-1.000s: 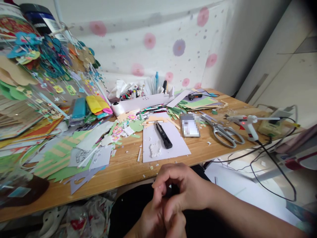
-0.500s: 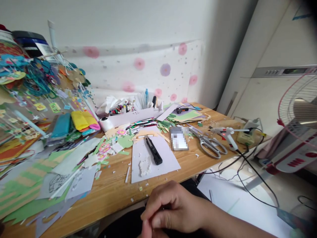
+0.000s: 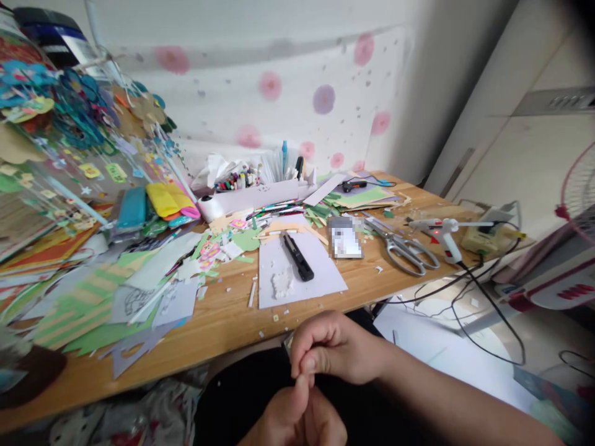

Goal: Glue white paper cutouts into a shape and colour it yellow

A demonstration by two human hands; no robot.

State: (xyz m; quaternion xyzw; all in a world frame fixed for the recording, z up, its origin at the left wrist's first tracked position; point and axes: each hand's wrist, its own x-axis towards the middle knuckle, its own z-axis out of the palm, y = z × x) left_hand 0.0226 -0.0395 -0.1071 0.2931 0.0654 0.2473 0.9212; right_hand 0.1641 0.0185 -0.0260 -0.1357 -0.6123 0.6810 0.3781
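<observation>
Over my lap, in front of the table edge, my right hand (image 3: 332,347) and my left hand (image 3: 302,412) meet at the fingertips. The right thumb and forefinger are pinched together, touching the tip of the left thumb. Whatever lies between the fingers, if anything, is too small or hidden to make out. Beyond them on the table lies a white sheet of paper (image 3: 320,288), with a black utility knife (image 3: 298,257) and a small white cut-out piece (image 3: 282,284) on it.
To the right are grey-handled scissors (image 3: 403,251), a white glue gun (image 3: 444,235) with a cable, and a pixelated rectangular item (image 3: 344,237). Coloured paper scraps (image 3: 88,303) cover the left side. A box of pens (image 3: 260,195) stands at the back. A fan (image 3: 558,294) is far right.
The view has tilted down, so the table sits higher in the picture. My left hand now shows more fully. Both hands stay together at the fingertips.
</observation>
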